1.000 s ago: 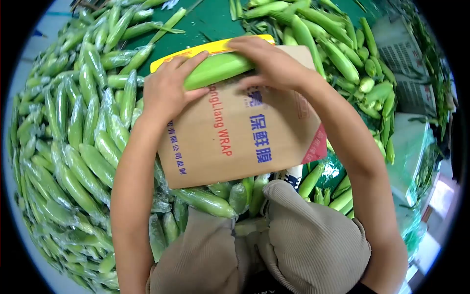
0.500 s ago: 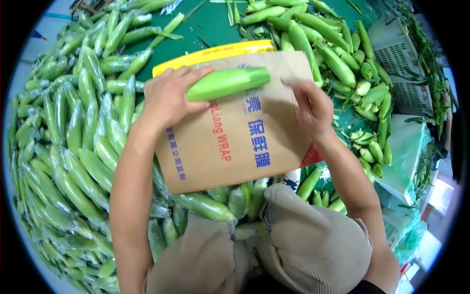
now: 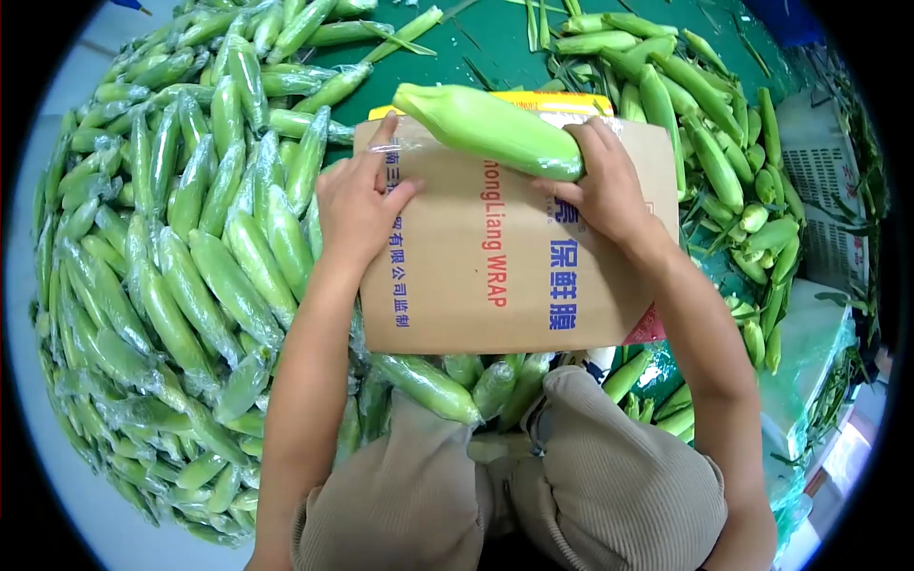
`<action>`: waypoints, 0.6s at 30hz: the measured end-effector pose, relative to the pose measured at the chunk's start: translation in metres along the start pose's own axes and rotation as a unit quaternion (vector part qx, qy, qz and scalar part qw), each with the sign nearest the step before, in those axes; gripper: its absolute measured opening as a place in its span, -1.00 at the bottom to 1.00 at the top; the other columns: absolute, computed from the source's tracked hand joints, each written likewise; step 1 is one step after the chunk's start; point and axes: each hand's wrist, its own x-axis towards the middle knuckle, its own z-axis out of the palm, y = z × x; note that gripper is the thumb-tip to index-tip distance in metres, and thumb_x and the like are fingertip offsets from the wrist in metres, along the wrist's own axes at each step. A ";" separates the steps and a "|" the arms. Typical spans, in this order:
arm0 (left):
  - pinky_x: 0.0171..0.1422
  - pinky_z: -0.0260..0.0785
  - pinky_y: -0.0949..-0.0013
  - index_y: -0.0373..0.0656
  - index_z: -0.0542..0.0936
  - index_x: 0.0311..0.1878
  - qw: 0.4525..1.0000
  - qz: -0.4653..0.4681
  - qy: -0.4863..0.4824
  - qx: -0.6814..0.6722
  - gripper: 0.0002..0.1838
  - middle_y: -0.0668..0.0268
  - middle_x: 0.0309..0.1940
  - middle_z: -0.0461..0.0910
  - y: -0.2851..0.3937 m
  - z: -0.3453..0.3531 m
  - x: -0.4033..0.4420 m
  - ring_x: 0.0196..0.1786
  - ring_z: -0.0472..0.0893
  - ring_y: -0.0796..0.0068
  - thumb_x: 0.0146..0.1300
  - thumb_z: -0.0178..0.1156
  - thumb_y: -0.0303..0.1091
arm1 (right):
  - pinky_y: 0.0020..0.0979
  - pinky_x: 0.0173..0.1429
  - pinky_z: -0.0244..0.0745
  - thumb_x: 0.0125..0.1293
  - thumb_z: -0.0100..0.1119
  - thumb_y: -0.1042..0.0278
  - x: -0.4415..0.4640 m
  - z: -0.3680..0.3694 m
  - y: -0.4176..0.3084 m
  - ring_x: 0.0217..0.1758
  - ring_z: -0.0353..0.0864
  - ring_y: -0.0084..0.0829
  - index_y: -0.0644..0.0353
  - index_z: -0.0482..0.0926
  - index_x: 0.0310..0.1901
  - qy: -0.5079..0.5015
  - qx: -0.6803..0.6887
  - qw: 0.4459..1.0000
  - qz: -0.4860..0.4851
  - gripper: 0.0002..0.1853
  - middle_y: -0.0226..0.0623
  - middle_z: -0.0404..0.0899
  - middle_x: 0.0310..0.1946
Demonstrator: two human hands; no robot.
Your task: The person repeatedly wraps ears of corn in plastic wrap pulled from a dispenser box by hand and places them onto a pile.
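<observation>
A green ear of corn (image 3: 490,131) in its husk lies aslant over the far part of a brown cardboard cling wrap box (image 3: 457,285). My right hand (image 3: 605,181) grips its thicker right end, thumb below and fingers above. On the left side of the box rests my left hand (image 3: 357,205), its index finger stretched out and its thumb apart, holding nothing that I can see. Close to that index finger, a strip of clear film (image 3: 405,143) shows on the cardboard. A yellow strip with print (image 3: 543,102) runs along the box's far edge, partly behind the corn.
Film-wrapped corn ears (image 3: 171,305) are heaped on the left, with several more (image 3: 428,385) between the box and my knees. Unwrapped ears (image 3: 705,143) lie in a pile on the right, on a green surface (image 3: 457,57). Pale perforated crates (image 3: 824,181) stand at far right.
The corn has passed from my left hand to my right and now points the other way. My left hand has let go and lies at the box's left side. The view has shifted slightly.
</observation>
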 end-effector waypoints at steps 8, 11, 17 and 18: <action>0.06 0.58 0.38 -0.28 0.67 0.13 0.912 -0.086 0.175 -0.361 -0.79 0.23 -0.07 0.78 -0.023 0.021 -0.072 -0.12 0.73 0.48 0.50 0.25 -0.50 | -0.02 0.14 0.58 0.07 0.64 0.03 -0.029 -0.033 -0.027 0.04 0.61 0.03 0.24 0.55 -0.03 -0.118 -0.076 0.990 0.033 -0.41 -0.10 0.56 -0.10; 0.18 0.59 0.32 -0.33 0.64 0.18 0.847 -0.135 0.251 -0.448 -0.76 0.14 0.02 0.77 0.002 0.010 -0.111 -0.01 0.75 0.34 0.52 0.20 -0.56 | -0.03 0.14 0.58 0.11 0.60 0.01 -0.042 -0.044 -0.039 0.06 0.61 0.04 0.20 0.50 -0.08 -0.220 -0.058 0.973 -0.042 -0.43 -0.12 0.57 -0.11; 0.42 0.41 -0.10 -0.21 0.50 0.47 0.984 0.158 0.019 -0.082 -0.42 -0.01 0.21 0.67 0.058 -0.002 -0.114 0.28 0.61 -0.10 0.45 0.24 -0.21 | -0.03 0.22 0.53 0.20 0.47 -0.21 -0.048 -0.043 -0.067 0.12 0.59 -0.06 0.14 0.53 0.20 -0.285 -0.019 0.952 -0.106 -0.30 -0.12 0.56 -0.05; 0.44 0.37 -0.15 -0.17 0.49 0.50 0.985 0.158 -0.006 -0.065 -0.37 -0.01 0.23 0.65 0.061 -0.004 -0.098 0.32 0.57 -0.13 0.44 0.23 -0.11 | -0.03 0.24 0.51 0.22 0.45 -0.23 -0.046 -0.043 -0.067 0.13 0.59 -0.08 0.12 0.53 0.26 -0.257 -0.035 0.961 -0.097 -0.27 -0.12 0.57 -0.03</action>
